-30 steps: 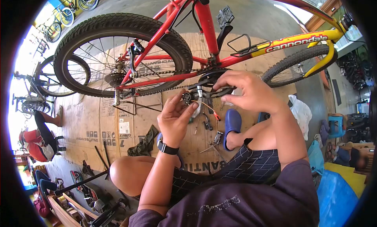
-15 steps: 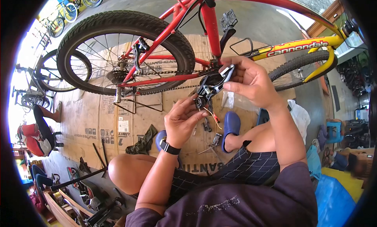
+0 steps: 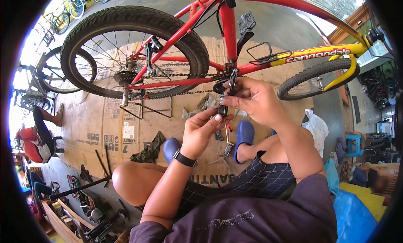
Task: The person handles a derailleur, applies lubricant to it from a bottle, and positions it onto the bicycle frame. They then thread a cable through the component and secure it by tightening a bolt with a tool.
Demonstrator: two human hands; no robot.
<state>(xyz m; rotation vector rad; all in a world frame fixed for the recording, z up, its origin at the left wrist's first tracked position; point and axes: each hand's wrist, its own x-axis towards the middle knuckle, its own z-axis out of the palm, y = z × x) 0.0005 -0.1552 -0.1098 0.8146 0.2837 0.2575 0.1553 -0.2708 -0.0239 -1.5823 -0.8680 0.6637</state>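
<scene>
Bike part (image 3: 223, 110) in grip of left hand (image 3: 200, 133) and right hand (image 3: 259, 101), near "cannondale" bicycle (image 3: 228, 35)

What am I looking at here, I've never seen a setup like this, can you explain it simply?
There's no machine, just a person's two bare hands. The single view comes from a camera worn on their head, looking forward and down. The left hand and right hand hold one dark mechanical part, too covered by fingers to name surely. Beyond is a red and yellow bicycle. Flattened cardboard covers the floor; on it lie a crumpled dark green item and small metal pieces.
</scene>
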